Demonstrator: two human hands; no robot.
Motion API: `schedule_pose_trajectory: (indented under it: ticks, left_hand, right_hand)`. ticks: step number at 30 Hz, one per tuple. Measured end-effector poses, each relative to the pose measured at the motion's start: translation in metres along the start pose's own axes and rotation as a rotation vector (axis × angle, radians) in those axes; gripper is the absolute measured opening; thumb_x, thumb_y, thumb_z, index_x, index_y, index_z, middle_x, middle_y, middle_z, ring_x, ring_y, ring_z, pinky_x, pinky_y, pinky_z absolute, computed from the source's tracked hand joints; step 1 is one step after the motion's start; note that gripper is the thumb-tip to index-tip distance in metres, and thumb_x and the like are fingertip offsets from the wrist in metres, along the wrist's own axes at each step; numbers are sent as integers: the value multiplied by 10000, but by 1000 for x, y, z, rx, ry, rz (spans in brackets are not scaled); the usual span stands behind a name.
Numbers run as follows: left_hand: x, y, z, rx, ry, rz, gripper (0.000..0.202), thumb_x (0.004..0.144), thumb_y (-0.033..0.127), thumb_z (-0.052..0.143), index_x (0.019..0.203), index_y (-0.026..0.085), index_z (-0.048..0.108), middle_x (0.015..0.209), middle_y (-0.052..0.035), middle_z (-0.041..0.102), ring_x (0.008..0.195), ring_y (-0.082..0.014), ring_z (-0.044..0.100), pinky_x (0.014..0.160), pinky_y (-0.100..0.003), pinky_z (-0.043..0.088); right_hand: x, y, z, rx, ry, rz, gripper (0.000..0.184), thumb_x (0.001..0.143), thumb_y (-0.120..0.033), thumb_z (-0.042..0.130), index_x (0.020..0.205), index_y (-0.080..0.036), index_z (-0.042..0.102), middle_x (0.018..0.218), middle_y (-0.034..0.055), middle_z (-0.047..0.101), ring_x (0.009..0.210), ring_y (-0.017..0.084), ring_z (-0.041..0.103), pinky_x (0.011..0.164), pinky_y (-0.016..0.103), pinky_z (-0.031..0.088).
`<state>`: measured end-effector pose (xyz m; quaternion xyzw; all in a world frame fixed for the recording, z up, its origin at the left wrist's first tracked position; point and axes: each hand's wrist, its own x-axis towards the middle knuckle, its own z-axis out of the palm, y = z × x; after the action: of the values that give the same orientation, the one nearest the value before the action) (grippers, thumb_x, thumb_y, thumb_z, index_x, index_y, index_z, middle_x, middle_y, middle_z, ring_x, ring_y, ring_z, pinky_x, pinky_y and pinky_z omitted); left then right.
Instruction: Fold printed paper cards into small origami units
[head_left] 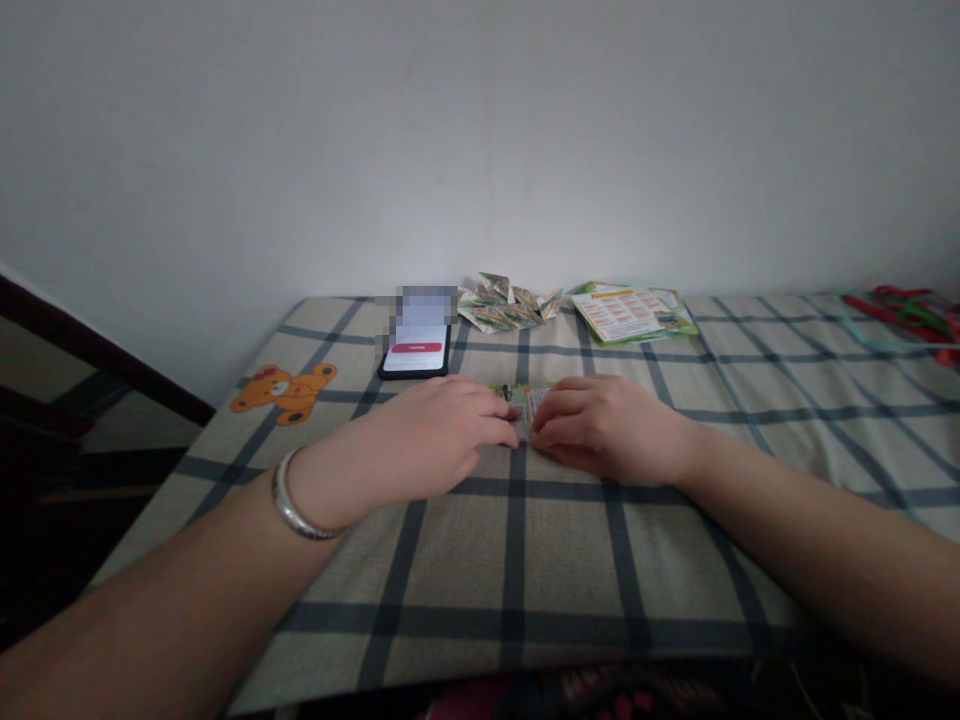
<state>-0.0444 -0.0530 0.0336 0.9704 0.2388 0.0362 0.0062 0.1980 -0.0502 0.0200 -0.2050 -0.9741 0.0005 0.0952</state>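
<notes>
A small printed piece of paper (527, 398) lies on the checked cloth (517, 560), mostly covered by my hands. My left hand (431, 435), with a silver bangle on its wrist, rests knuckles up with its fingertips pressed on the paper's left side. From the right, my right hand (600, 425) curls its fingers onto the paper. The fingertips of both hands almost meet over it.
A phone (417, 345) with a lit screen lies behind my left hand. Several folded paper pieces (506, 303) sit by the wall, next to a stack of printed leaflets (630, 312). Red and green strips (911, 312) lie at the far right. A bear print (285, 390) marks the cloth's left edge.
</notes>
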Motion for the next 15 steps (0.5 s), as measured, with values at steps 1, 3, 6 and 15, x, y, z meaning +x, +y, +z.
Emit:
schedule_pose_trajectory:
  ticks: [1, 3, 6, 15]
  left_hand:
    - [0, -1, 1, 2, 6, 5, 390, 817, 74, 490, 1104, 267, 670, 1210, 7, 646, 1119, -191, 568, 1013, -385, 423]
    - [-1, -2, 2, 5, 21, 17, 373, 828, 81, 490, 1094, 265, 676, 1218, 10, 650, 1113, -190, 575, 1009, -389, 426]
    - [-1, -3, 3, 23, 46, 37, 353, 845, 82, 483, 1070, 260, 689, 1216, 9, 660, 1106, -193, 586, 1000, -394, 434]
    - [-2, -6, 2, 45, 31, 48, 313, 860, 83, 475, 963, 229, 733, 1184, -11, 688, 1088, -185, 618, 976, -359, 459]
  right_hand:
    - [0, 0, -2, 10, 1, -3, 199, 946, -263, 499, 932, -219, 693, 993, 27, 688, 923, 173, 582, 773, 307, 442]
    - [-1, 0, -5, 32, 3, -8, 202, 944, -252, 502, 935, -219, 701, 1007, 33, 689, 930, 169, 586, 777, 302, 444]
    - [-3, 1, -8, 61, -9, -10, 208, 940, -238, 500, 932, -212, 706, 1009, 42, 690, 948, 172, 590, 790, 300, 449]
    - [-6, 4, -11, 119, -37, -5, 152, 886, -179, 560, 879, -204, 710, 997, 35, 689, 930, 167, 588, 786, 296, 449]
